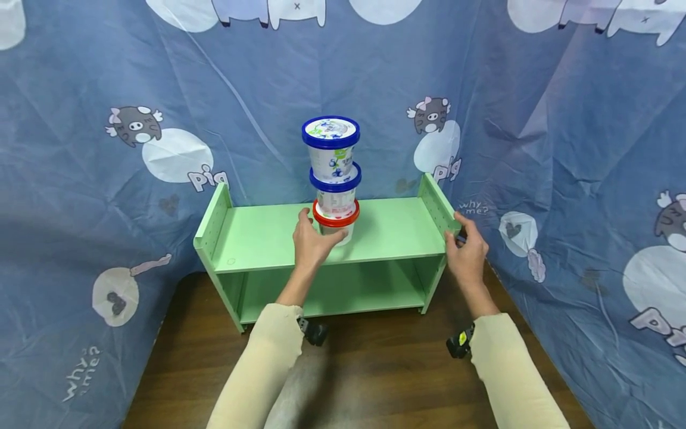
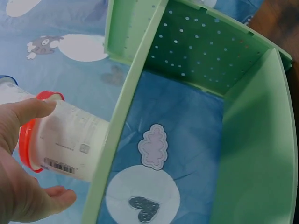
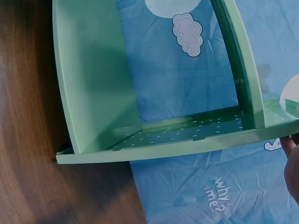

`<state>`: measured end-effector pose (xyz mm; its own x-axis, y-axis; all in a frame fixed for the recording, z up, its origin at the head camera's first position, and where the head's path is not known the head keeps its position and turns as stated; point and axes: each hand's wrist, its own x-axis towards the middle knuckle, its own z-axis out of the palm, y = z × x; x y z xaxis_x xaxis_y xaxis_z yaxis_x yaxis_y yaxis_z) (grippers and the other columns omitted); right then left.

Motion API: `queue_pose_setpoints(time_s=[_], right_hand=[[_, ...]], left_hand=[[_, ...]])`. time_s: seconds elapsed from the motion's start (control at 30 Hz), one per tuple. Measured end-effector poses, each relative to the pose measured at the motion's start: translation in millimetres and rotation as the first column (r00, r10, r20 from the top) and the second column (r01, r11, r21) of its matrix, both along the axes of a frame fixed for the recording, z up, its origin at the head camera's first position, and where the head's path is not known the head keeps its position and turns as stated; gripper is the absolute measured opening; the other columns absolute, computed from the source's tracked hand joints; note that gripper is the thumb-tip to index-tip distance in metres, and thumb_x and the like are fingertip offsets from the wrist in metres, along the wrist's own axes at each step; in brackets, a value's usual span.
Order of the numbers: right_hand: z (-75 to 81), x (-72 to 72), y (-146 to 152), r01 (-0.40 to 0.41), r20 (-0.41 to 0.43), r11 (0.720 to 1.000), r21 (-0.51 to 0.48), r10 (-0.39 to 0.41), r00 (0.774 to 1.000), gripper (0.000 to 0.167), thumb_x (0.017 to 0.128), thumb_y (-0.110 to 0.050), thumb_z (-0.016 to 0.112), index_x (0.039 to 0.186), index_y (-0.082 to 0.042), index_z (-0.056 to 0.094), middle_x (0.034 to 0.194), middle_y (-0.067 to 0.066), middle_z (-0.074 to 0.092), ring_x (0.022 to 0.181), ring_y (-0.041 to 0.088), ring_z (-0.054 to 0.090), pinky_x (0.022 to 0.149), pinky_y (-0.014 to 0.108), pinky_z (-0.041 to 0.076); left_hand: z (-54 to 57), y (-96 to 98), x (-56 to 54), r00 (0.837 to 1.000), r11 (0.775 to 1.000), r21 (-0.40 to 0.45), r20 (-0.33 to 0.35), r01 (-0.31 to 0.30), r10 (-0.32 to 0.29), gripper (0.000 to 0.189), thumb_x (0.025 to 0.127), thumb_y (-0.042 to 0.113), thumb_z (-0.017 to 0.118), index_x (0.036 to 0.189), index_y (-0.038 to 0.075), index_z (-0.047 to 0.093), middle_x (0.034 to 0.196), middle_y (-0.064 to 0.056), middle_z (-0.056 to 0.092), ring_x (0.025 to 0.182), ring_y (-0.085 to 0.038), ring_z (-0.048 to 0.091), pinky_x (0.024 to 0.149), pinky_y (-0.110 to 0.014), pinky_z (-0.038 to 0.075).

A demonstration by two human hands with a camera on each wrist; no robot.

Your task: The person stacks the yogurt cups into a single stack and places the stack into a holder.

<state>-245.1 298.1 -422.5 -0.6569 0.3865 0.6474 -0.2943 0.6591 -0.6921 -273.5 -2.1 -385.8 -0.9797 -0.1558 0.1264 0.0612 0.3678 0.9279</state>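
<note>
Three lidded tubs stand stacked on the top board of a green shelf [image 1: 268, 229]. A red-lidded tub [image 1: 343, 231] is at the bottom, a blue-lidded tub [image 1: 336, 201] in the middle, and another blue-lidded tub [image 1: 328, 161] on top. My left hand [image 1: 313, 241] is spread beside the bottom tub. In the left wrist view, one finger overlaps the red rim and another digit stands apart from the tub's wall. My right hand [image 1: 466, 250] grips the front top corner of the shelf's right side panel [image 3: 187, 147], thumb on the inner side.
The shelf has a lower board [image 1: 343, 289] beneath the top one. It stands on a brown wood-look floor [image 1: 386, 369]. Blue cloth [image 1: 268, 89] printed with pigs and lettering hangs behind and at both sides.
</note>
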Motion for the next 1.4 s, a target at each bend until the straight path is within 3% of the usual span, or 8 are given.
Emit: queue_pose_setpoints(time_s=[0.17, 0.23, 0.33, 0.4, 0.47, 0.8, 1.13, 1.4], right_hand=[[-1.2, -3.7, -1.2, -0.016, 0.000, 1.000, -0.002, 0.016, 1.000, 0.041, 0.088, 0.001, 0.069, 0.129, -0.001, 0.064, 0.123, 0.024, 0.069, 0.108, 0.039, 0.070, 0.078, -0.006, 0.039], [-1.8, -4.2, -1.5, -0.015, 0.000, 1.000, 0.004, 0.015, 1.000, 0.042, 0.088, 0.001, 0.069, 0.129, -0.002, 0.064, 0.123, 0.023, 0.069, 0.107, 0.039, 0.070, 0.079, 0.001, 0.048], [-2.3, -4.7, -1.4, -0.011, -0.001, 1.000, 0.014, 0.011, 1.000, 0.042, 0.088, 0.001, 0.069, 0.130, -0.002, 0.063, 0.125, 0.022, 0.069, 0.108, 0.039, 0.070, 0.083, 0.026, 0.059], [-1.9, -4.4, -1.2, -0.011, -0.004, 1.000, 0.016, 0.011, 1.000, 0.042, 0.088, 0.002, 0.069, 0.130, -0.001, 0.063, 0.127, 0.021, 0.069, 0.108, 0.039, 0.070, 0.084, 0.043, 0.059], [-0.9, -4.7, -0.7, -0.013, -0.011, 1.000, 0.015, 0.013, 1.000, 0.043, 0.088, 0.002, 0.070, 0.130, 0.000, 0.063, 0.127, 0.022, 0.068, 0.108, 0.040, 0.070, 0.084, 0.048, 0.058], [0.1, -4.6, 3.2, -0.018, 0.025, 1.000, 0.008, 0.018, 1.000, 0.043, 0.089, 0.001, 0.070, 0.131, -0.001, 0.062, 0.126, 0.025, 0.067, 0.111, 0.042, 0.067, 0.087, 0.053, 0.058], [2.6, -4.2, 5.0, -0.018, 0.072, 1.000, 0.008, 0.018, 0.997, 0.044, 0.091, -0.001, 0.068, 0.134, -0.003, 0.060, 0.130, 0.025, 0.066, 0.115, 0.042, 0.066, 0.089, 0.053, 0.058], [1.4, -2.7, 11.6, -0.058, 0.112, 0.998, 0.006, 0.057, 0.992, 0.051, 0.090, -0.004, 0.070, 0.140, -0.007, 0.055, 0.131, 0.027, 0.064, 0.117, 0.042, 0.064, 0.090, 0.054, 0.057]], left_hand=[[2.8, -8.0, 12.1, 0.999, 1.000, 0.015, -0.024, -0.022, 0.023, 0.099, 0.073, 0.032, 0.086, 0.152, 0.007, 0.033, 0.146, -0.020, 0.050, 0.134, -0.037, 0.048, 0.107, -0.054, 0.047], [2.4, -10.5, 17.3, 0.998, 0.999, 0.022, -0.054, -0.025, 0.026, 0.097, 0.072, 0.030, 0.086, 0.150, 0.005, 0.035, 0.143, -0.022, 0.052, 0.132, -0.037, 0.049, 0.105, -0.054, 0.048], [0.8, -13.4, 25.8, 0.993, 0.999, 0.022, -0.109, -0.030, 0.032, 0.093, 0.071, 0.028, 0.087, 0.147, 0.004, 0.039, 0.139, -0.025, 0.055, 0.128, -0.039, 0.052, 0.103, -0.053, 0.049], [-0.7, -15.2, 31.1, 0.990, 0.999, 0.017, -0.139, -0.032, 0.034, 0.091, 0.072, 0.028, 0.086, 0.146, 0.003, 0.040, 0.138, -0.026, 0.055, 0.127, -0.040, 0.054, 0.103, -0.053, 0.049], [-2.0, -17.1, 36.3, 0.986, 0.999, 0.016, -0.161, -0.036, 0.038, 0.089, 0.072, 0.027, 0.086, 0.145, 0.002, 0.042, 0.139, -0.026, 0.055, 0.126, -0.040, 0.054, 0.104, -0.052, 0.049], [-19.6, -31.2, 63.1, 0.964, 1.000, -0.007, -0.267, -0.018, 0.015, 0.084, 0.072, 0.025, 0.087, 0.142, 0.001, 0.047, 0.136, -0.026, 0.058, 0.124, -0.039, 0.057, 0.105, -0.049, 0.049], [-42.2, -44.4, 81.1, 0.910, 0.997, -0.082, -0.413, 0.011, -0.044, 0.079, 0.074, 0.020, 0.086, 0.138, -0.005, 0.050, 0.130, -0.028, 0.060, 0.120, -0.041, 0.059, 0.102, -0.054, 0.050], [-63.0, -54.0, 95.0, 0.903, 0.989, -0.144, -0.423, 0.015, -0.075, 0.075, 0.075, 0.018, 0.086, 0.137, -0.005, 0.050, 0.131, -0.026, 0.060, 0.123, -0.041, 0.058, 0.101, -0.053, 0.051]])
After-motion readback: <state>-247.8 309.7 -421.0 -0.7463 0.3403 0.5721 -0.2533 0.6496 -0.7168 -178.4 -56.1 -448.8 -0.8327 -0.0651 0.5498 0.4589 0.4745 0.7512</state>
